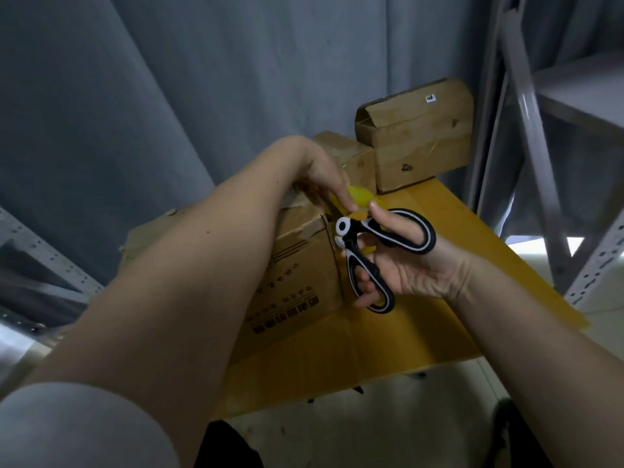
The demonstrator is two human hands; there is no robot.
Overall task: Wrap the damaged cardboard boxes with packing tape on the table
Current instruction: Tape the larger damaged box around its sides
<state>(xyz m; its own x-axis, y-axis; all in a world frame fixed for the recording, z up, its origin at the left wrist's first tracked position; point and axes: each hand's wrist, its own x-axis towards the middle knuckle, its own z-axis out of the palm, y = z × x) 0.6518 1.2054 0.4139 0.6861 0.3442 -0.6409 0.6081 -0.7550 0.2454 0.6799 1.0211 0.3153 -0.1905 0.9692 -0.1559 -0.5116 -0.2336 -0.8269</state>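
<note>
Scissors (374,255) gripped by right hand (410,265); left hand (320,173) pinches tape (359,199) over box (297,265).

The scissors (378,251) showed glossy black-and-white plastic handles. Just left of them, the near box (297,265) was matt brown cardboard, torn rough along its top edge. The counter (371,339) beneath looked smooth, yellow-brown board. Behind hung soft grey cloth (135,96); the shelving (526,136) was painted grey metal.

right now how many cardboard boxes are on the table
3: one torn box under the hands, a small box behind the left hand, a dented box at the far corner. Others may be hidden.
</note>
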